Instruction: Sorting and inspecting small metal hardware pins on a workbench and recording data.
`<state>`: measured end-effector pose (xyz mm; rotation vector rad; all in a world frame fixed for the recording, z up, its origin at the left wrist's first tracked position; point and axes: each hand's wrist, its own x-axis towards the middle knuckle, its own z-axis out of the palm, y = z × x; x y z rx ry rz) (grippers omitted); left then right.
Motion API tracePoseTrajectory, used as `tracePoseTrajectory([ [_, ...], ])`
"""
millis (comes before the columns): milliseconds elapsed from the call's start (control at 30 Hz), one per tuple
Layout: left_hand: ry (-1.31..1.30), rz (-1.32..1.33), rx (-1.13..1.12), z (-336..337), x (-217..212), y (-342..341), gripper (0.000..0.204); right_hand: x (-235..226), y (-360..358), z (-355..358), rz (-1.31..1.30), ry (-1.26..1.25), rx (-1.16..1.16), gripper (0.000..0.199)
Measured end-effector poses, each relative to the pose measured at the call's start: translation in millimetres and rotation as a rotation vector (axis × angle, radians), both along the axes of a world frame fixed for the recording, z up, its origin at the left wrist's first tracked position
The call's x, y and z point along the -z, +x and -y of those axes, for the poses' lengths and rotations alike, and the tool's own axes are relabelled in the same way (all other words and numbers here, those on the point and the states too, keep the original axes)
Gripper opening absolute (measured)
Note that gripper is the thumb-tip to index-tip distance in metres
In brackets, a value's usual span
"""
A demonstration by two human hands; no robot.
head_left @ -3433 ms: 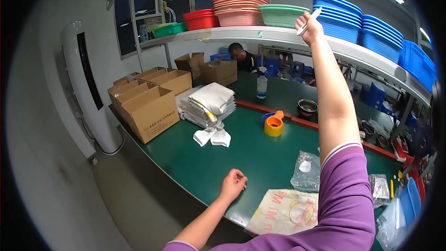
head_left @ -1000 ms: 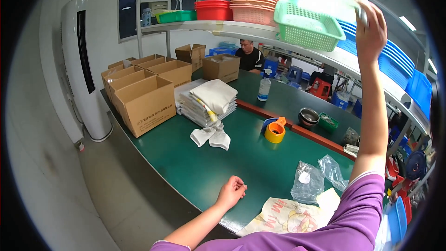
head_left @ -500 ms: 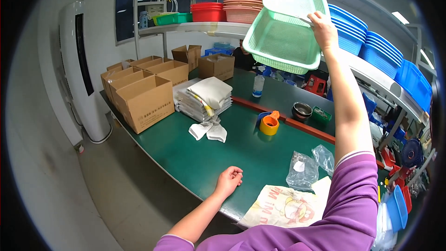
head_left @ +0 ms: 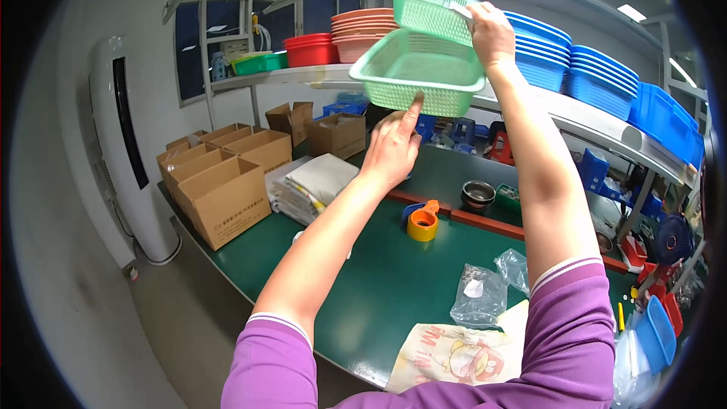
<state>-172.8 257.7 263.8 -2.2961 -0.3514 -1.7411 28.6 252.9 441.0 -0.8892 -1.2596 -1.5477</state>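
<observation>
A green surface point(head_left: 371, 299) spreads beneath the raised left hand point(head_left: 394, 148) and right hand point(head_left: 492, 34). At its near edge, well below the right hand, lies a cloth point(head_left: 424, 352) with a printed picture; a clear bag point(head_left: 473, 307) lies just beyond it. Farther on, between and below the hands, stands a yellow tape roll point(head_left: 422, 229) with an orange part on top.

Both hands are at two green baskets. The left points upward with its index finger, the others loosely curled, holding nothing; the fingertip is at the front wall of the lower basket point(head_left: 447, 72), though whether it presses cannot be told. The right, higher up, is closed at the edge of the upper basket point(head_left: 424, 7), which is tilted up behind the lower one; a thin white thing point(head_left: 460, 10) shows at its fingers.

Left of the left hand are folded cloths point(head_left: 324, 174) and, past them, open boxes point(head_left: 227, 201). Below the right hand sits a bowl point(head_left: 478, 193). A shelf point(head_left: 303, 76) runs behind both hands, with red baskets point(head_left: 312, 51) to their left and blue baskets point(head_left: 541, 53) to their right.
</observation>
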Motion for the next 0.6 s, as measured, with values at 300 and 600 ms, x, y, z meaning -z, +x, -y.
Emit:
tracePoseTrajectory([
  [300,-0.525,-0.273,-0.528,-20,-78,37,0.073,-28,47,102,-0.218,0.163,-0.282,0.023],
  [600,-0.534,-0.424,-0.273,-16,16,32,0.063,33,52,161,-0.195,-0.012,-0.394,0.021],
])
